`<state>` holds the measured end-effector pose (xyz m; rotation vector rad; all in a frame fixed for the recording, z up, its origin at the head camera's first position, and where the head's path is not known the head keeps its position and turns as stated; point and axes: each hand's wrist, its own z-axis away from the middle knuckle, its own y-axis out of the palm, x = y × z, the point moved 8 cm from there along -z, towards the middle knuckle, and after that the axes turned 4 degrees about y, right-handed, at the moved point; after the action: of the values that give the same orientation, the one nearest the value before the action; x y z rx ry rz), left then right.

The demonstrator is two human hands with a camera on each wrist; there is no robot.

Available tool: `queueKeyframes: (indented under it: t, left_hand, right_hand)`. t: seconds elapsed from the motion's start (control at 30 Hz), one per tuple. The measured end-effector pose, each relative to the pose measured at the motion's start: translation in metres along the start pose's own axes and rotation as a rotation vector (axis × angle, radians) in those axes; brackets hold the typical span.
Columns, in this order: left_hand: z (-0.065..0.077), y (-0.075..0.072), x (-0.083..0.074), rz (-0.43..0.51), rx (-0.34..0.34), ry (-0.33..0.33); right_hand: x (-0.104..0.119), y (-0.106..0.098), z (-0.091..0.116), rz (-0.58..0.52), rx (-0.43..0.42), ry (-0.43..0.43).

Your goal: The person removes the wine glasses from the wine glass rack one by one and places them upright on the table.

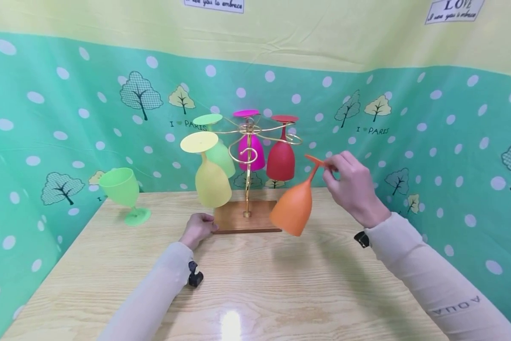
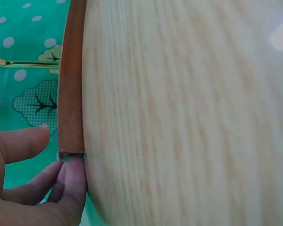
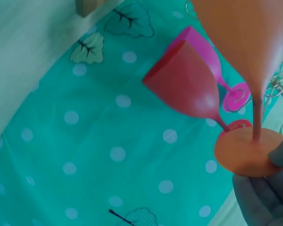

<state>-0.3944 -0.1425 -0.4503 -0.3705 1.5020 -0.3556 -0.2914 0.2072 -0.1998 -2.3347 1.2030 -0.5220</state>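
My right hand (image 1: 352,184) pinches the foot of an orange wine glass (image 1: 296,203), which hangs tilted with its bowl down, in front of the gold wire glass rack (image 1: 249,180). In the right wrist view, the thumb lies on the glass's round foot (image 3: 247,153) with fingers beneath. At the left front corner of the rack's wooden base (image 1: 238,218), my left hand (image 1: 197,229) grips the edge, fingertips against its end in the left wrist view. Upside down on the rack hang a yellow glass (image 1: 213,182), a light green glass (image 1: 222,158), a magenta glass (image 1: 252,152) and a red glass (image 1: 281,161).
A bright green goblet (image 1: 121,187) stands upright on the wooden table (image 1: 221,293), left of the rack. Polka-dot cloth (image 1: 102,76) hangs behind and at both sides. An unfilled wire loop (image 1: 243,155) faces the front of the rack.
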Motion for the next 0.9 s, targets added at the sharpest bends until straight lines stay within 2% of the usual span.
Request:
queueKeyframes:
  t: [0.17, 0.4, 0.63, 0.8, 0.9]
  left_hand:
    - [0.013, -0.008, -0.006, -0.004, 0.017, 0.015]
    - [0.043, -0.014, -0.030, -0.027, 0.054, 0.092]
    - [0.082, 0.008, -0.057, 0.041, 0.117, 0.168]
    - [0.112, 0.028, -0.069, 0.092, 0.179, 0.238]
    - [0.124, 0.039, -0.075, 0.127, 0.229, 0.274]
  right_hand:
    - [-0.005, 0.014, 0.014, -0.042, 0.049, 0.091]
    - [-0.008, 0.031, 0.038, -0.077, 0.063, 0.154]
    - [-0.007, 0.044, 0.058, -0.109, 0.039, 0.215]
    - [-0.002, 0.061, 0.071, -0.177, 0.074, 0.287]
    - [0.000, 0.070, 0.079, -0.211, 0.095, 0.333]
